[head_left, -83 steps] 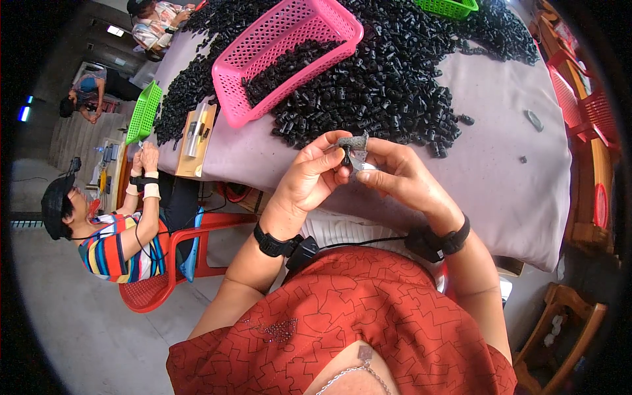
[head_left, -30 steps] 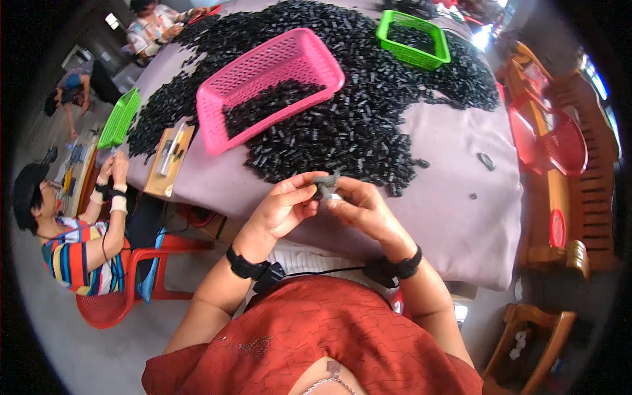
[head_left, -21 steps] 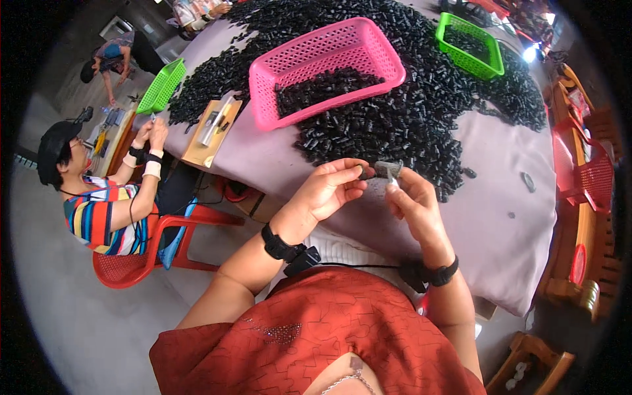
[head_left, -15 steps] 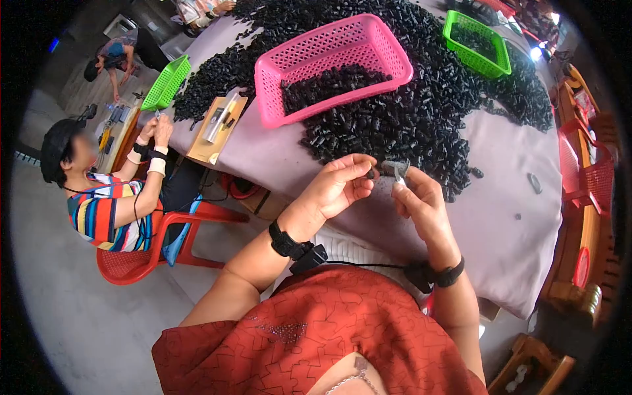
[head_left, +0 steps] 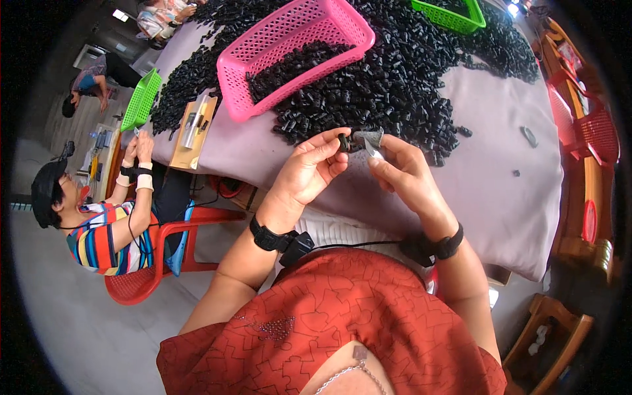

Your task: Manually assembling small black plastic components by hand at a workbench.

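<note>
My left hand (head_left: 308, 166) pinches a small black piece (head_left: 343, 143) between thumb and fingertips, above the near edge of the cloth-covered table. Close by on the right, my right hand (head_left: 407, 172) is closed around a short, pale blade (head_left: 372, 151), its tip beside the black piece. A rough grey covering (head_left: 370, 137) wraps the end of that hand's forefinger. Beyond both hands spreads a large heap of small black pieces (head_left: 368, 99). A pink perforated basket (head_left: 232, 85) rests tilted on the heap, with more black pieces in it.
Green baskets stand at the left (head_left: 141, 100) and far right (head_left: 454, 18). A cardboard tray (head_left: 189, 158) with a clear tube lies on the left edge. A co-worker (head_left: 112, 230) sits at left on a red chair (head_left: 148, 283). Stray pieces (head_left: 528, 136) lie on the right cloth (head_left: 500, 217).
The table, heap and baskets have shifted up and left in view. Both hands stay close together, the left still gripping the black piece and the right the blade.
</note>
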`<state>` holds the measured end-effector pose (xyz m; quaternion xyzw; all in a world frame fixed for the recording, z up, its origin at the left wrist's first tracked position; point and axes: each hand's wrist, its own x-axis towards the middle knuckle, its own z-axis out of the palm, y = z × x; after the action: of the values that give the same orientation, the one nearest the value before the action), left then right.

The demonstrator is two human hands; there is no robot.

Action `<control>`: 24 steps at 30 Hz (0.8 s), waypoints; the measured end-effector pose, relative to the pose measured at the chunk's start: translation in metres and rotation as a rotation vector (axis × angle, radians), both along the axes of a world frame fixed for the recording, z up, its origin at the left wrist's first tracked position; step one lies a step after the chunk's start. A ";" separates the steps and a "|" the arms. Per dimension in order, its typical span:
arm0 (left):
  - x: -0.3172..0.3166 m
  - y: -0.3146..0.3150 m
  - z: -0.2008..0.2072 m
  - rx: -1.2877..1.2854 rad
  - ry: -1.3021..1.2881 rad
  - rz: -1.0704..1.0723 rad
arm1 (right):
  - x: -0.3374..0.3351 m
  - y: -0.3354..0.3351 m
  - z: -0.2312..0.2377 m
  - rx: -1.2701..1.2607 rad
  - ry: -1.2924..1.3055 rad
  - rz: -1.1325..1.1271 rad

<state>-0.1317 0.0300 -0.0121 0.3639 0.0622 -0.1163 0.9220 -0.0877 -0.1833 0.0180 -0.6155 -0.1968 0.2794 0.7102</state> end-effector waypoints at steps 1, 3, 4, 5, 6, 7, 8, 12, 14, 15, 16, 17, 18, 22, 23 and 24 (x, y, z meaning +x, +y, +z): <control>0.001 0.000 -0.002 -0.023 -0.016 -0.022 | 0.000 -0.001 0.001 0.033 0.007 0.020; 0.001 -0.002 -0.004 -0.030 -0.017 -0.037 | 0.000 -0.002 0.002 0.067 0.038 0.056; 0.001 -0.004 -0.004 -0.039 -0.023 -0.050 | 0.000 -0.002 0.002 0.073 0.030 0.088; 0.002 -0.006 -0.004 -0.039 -0.018 -0.057 | -0.001 -0.002 0.002 0.080 0.020 0.121; 0.002 -0.009 -0.003 -0.032 0.007 -0.039 | 0.001 -0.004 -0.001 0.092 0.016 0.161; 0.002 -0.010 -0.002 -0.024 0.032 -0.017 | 0.001 -0.004 -0.001 0.093 0.019 0.158; 0.001 -0.011 -0.002 -0.023 0.035 -0.019 | 0.000 -0.003 0.000 0.093 -0.004 0.176; 0.001 -0.013 0.001 -0.026 0.022 -0.030 | -0.001 -0.003 0.001 0.106 -0.019 0.168; 0.000 -0.013 0.001 -0.023 0.020 -0.031 | -0.001 -0.002 -0.001 0.097 -0.023 0.169; -0.001 -0.012 0.000 -0.023 -0.010 -0.052 | -0.001 -0.002 -0.002 0.086 -0.027 0.170; -0.001 -0.011 0.000 -0.023 -0.041 -0.072 | -0.001 -0.001 -0.003 0.088 -0.027 0.169; -0.002 -0.011 0.000 -0.022 -0.041 -0.073 | 0.000 -0.001 -0.004 0.087 -0.033 0.181; -0.002 -0.011 0.000 -0.022 -0.040 -0.074 | 0.000 -0.002 -0.005 0.087 -0.039 0.192; -0.003 -0.011 0.000 -0.005 -0.041 -0.081 | 0.000 -0.003 -0.008 0.131 -0.023 0.223; -0.003 -0.010 0.000 -0.004 -0.042 -0.082 | 0.000 -0.003 -0.008 0.119 -0.021 0.232; -0.004 -0.010 0.000 -0.005 -0.048 -0.089 | 0.000 -0.003 -0.007 0.108 -0.018 0.241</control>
<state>-0.1354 0.0202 -0.0125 0.3668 0.0234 -0.1487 0.9180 -0.0873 -0.1867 0.0106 -0.5508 -0.2906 0.3460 0.7017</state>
